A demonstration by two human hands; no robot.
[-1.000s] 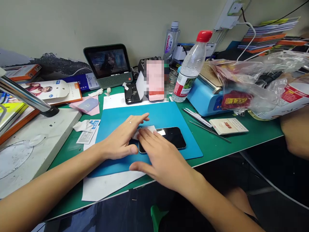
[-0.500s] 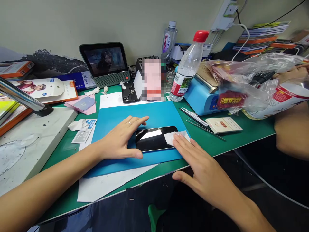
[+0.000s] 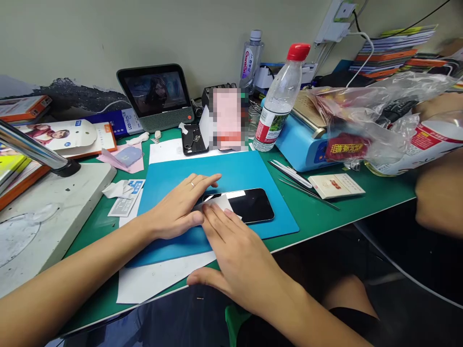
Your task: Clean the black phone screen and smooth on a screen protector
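Observation:
A smartphone [image 3: 255,206] with a black glass face lies flat on a blue mat [image 3: 166,171]. My right hand [image 3: 231,236] rests its outstretched fingers on a white wipe [image 3: 226,204], pressing it against the left part of the screen. The thumb of that hand sticks out to the left, away from the phone. At the phone's left end is my left hand [image 3: 183,207], open, with a ring on one finger and its thumb and fingers spread. Part of the phone's left edge is hidden behind my hands and the wipe.
Tweezers [image 3: 307,193] and a cigarette pack [image 3: 336,186] lie right of the mat. Behind stand a water bottle [image 3: 275,111], a blue device [image 3: 294,147] and a display screen [image 3: 155,94]. A lamp base [image 3: 87,193] is at left. Another person's arm [image 3: 439,178] shows at right.
My right hand has slid left across the screen with the wipe, from the phone's right end to its left part, uncovering the right end. My left hand has barely moved.

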